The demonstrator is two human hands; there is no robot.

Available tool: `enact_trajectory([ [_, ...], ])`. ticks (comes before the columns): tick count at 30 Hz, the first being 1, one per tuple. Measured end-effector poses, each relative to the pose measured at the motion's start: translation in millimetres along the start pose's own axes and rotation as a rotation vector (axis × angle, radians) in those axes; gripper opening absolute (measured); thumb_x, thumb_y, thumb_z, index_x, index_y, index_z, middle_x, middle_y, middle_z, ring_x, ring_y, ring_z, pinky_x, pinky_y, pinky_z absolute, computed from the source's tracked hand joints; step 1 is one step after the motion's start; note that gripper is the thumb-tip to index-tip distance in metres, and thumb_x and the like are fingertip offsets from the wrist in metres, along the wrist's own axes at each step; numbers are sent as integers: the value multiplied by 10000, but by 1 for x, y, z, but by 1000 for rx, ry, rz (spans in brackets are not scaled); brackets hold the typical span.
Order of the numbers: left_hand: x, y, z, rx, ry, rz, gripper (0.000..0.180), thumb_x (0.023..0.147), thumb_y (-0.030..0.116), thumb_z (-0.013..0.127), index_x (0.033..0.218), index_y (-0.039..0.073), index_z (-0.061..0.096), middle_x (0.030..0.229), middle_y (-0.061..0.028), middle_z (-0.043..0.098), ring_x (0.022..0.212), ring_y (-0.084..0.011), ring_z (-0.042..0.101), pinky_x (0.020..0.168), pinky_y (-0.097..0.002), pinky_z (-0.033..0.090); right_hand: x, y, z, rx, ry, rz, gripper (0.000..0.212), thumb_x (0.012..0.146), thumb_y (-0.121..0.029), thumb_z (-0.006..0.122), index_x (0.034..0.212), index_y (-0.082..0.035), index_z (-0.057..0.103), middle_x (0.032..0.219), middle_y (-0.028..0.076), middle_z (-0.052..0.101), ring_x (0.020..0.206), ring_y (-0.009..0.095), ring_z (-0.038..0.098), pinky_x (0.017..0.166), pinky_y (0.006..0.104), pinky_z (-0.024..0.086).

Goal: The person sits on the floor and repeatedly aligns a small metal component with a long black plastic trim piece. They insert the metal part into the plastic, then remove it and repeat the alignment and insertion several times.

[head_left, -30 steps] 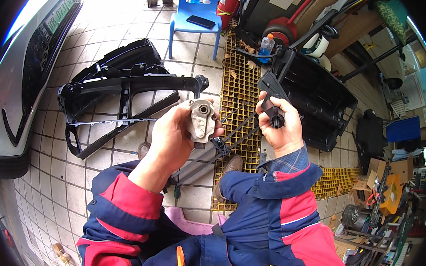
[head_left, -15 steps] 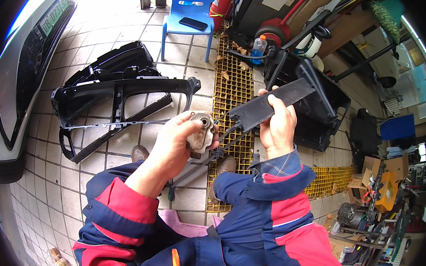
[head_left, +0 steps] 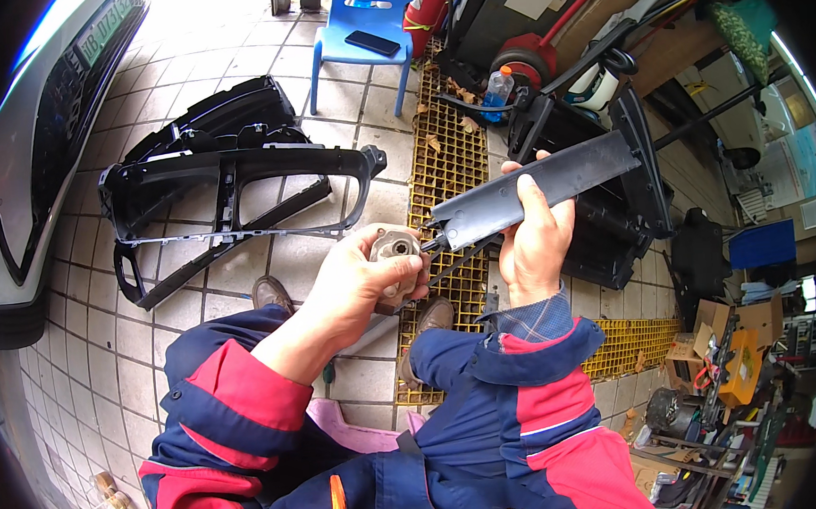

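My left hand point(head_left: 335, 293) is closed around a small grey metal housing point(head_left: 394, 246) with a round socket in its face, the thumb lying across its front. In my right hand point(head_left: 535, 246) is a long black plastic flap point(head_left: 489, 201), gripped between thumb and fingers near its middle. The flap's narrow end, with a short dark pin, points at the housing. Pin and housing are very close; whether they touch I cannot tell. At its far end the flap has a wider crosspiece point(head_left: 643, 162).
Black plastic frames point(head_left: 227, 196) lie on the tiled floor at left, beside a pale car point(head_left: 39, 186). A yellow floor grating point(head_left: 435, 172) runs ahead of me. Beyond stand a blue chair point(head_left: 358, 12) with a phone point(head_left: 372, 42), a bottle point(head_left: 498, 92) and a black bin-like part point(head_left: 592, 242).
The flap has turned about its length, so its face catches more light. The housing has shifted slightly right and tilted, bringing its socket nearer the flap's end.
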State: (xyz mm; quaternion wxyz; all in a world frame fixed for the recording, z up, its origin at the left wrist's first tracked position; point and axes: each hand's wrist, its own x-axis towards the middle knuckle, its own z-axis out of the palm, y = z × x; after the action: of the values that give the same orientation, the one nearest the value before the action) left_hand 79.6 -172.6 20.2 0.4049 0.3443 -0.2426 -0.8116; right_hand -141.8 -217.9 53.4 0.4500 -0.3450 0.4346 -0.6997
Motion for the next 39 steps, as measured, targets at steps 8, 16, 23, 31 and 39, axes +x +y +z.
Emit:
enact_trajectory([
  [8, -2, 3, 3, -181, 54, 96, 409, 910, 63, 815, 1264, 28, 613, 1017, -112, 696, 890, -212, 715, 756, -363, 608, 1, -1, -3, 107, -129, 138, 320, 1051, -122, 701, 1352, -83, 599, 1044, 32, 683, 891, 138, 681, 660, 267, 540],
  [16, -4, 7, 5, -104, 109, 186, 373, 916, 84, 825, 1237, 44, 639, 972, -71, 702, 828, -171, 704, 706, -308, 583, 11, 0, -21, 244, -269, 317, 216, 1040, -200, 736, 1209, -88, 661, 1096, 41, 721, 880, 117, 662, 660, 238, 495],
  [23, -8, 7, 11, 349, 241, 524, 344, 913, 9, 818, 1215, 51, 658, 944, -2, 738, 858, -53, 685, 786, -201, 556, 9, 1, -14, 335, -181, 419, 304, 954, -343, 847, 1033, -124, 651, 931, -10, 681, 824, 140, 665, 646, 283, 490],
  [31, -6, 3, 10, 373, 228, 510, 350, 904, 1, 817, 1210, 55, 655, 942, -8, 740, 835, -54, 680, 750, -203, 545, 10, 2, -18, 301, -161, 439, 269, 967, -222, 770, 1160, -61, 675, 971, 29, 677, 924, 190, 663, 735, 314, 546],
  [39, -6, 10, 5, 159, 262, 321, 366, 895, 86, 851, 1203, 66, 654, 901, 11, 711, 738, -51, 634, 626, -208, 488, 10, 0, -21, 382, -236, 480, 428, 878, -136, 669, 1287, -16, 636, 1109, 100, 660, 1059, 272, 660, 956, 414, 557],
])
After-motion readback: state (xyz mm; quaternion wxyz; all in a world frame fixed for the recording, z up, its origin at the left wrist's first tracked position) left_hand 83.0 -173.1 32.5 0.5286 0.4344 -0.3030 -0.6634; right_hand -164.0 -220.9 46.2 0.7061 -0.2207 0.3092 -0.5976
